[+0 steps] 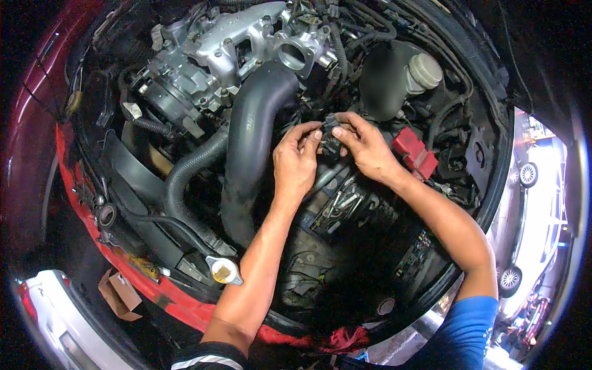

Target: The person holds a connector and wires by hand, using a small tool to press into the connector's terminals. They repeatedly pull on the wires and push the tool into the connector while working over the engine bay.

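Observation:
Over the middle of an engine bay, both hands meet at a small black connector (331,122). My left hand (297,154) pinches at its left side, thumb and index finger pressed together. From the right, my right hand (365,147) grips it with thumb and fingers. Dark wiring and small black parts hang just below the fingertips, too dark to make out fully. A thick black hose (250,135) curves beside my left hand. Near my right wrist is a red plastic cover (414,153).
A silver intake manifold (231,46) stands at the top, with a cream reservoir cap (424,71) to its right. A radiator cap (225,271) touches or nearly touches my left forearm. Loose tools (340,206) lie below the hands. The red front edge (179,302) curves below.

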Available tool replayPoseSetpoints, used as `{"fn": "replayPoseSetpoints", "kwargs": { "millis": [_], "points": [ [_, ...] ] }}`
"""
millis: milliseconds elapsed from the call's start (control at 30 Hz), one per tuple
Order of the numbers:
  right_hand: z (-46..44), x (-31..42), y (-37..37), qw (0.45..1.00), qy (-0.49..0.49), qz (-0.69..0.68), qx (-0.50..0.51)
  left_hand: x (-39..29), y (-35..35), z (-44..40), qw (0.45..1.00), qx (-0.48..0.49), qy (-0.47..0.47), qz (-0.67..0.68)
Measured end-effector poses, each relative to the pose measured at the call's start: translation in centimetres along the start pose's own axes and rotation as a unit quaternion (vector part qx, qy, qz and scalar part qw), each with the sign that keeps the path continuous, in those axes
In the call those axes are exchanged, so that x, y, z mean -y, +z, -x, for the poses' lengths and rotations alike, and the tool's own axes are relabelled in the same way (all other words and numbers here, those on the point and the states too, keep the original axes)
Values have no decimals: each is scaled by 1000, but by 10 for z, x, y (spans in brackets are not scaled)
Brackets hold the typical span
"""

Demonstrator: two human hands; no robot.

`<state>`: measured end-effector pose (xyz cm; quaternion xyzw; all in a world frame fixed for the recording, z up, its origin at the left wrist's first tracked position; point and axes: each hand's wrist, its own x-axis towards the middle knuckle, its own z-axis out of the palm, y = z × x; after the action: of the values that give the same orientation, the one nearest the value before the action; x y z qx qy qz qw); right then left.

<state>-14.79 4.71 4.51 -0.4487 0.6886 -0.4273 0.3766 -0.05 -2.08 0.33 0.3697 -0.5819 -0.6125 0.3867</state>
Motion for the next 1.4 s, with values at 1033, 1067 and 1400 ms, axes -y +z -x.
{"fn": "replayPoseSetpoints", "kwargs": {
  "millis": [1033,1067,1400],
  "points": [
    [-9,-22,-19,940,221,-260,7,-4,-2,-4,991,80,-75,71],
    [-9,-22,-19,940,220,-262,11,-5,-2,-3,992,80,-76,66],
    [-10,-28,-21,936,224,-269,30,-9,-4,-2,994,70,-75,35]
  ]
}}
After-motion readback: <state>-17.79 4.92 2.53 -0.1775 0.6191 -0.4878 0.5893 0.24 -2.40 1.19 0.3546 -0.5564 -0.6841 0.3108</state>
